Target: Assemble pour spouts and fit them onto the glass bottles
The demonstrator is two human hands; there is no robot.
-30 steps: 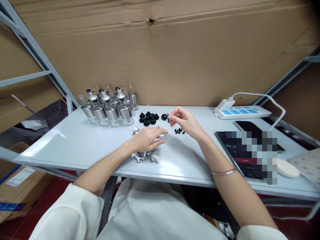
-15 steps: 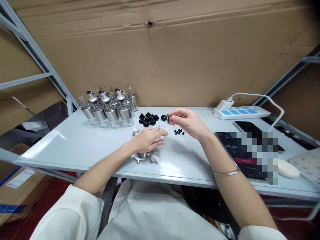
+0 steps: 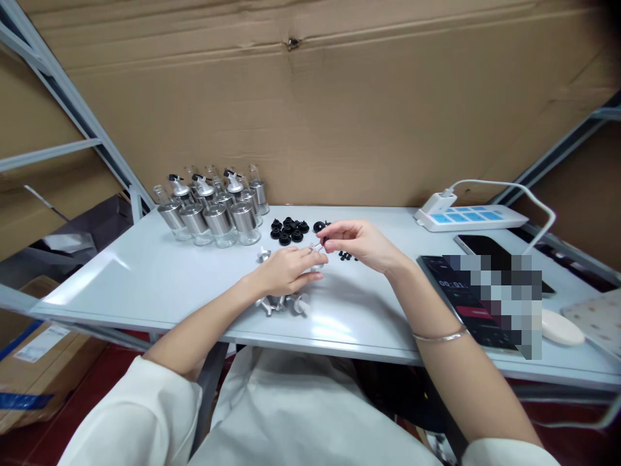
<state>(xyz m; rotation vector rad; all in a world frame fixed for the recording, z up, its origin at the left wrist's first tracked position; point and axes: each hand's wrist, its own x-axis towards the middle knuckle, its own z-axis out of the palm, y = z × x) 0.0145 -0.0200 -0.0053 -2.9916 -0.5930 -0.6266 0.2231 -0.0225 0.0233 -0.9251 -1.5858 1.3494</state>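
Bottles (image 3: 218, 223) left, phones (image 3: 482, 248) right of spouts (image 3: 301, 303)

Pretty loose short-ish cream sleeves (image 3: 130, 411), pale clothes (image 3: 301, 414) with soft folds, and a thin silver bangle (image 3: 440, 336) on the right arm (image 3: 485, 388), left hand (image 3: 286, 270) and right hand (image 3: 361, 244) both bare

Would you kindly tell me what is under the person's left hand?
Silvery, spouted, metallic-looking parts peek out beside the left hand; whatever its palm covers cannot be seen.
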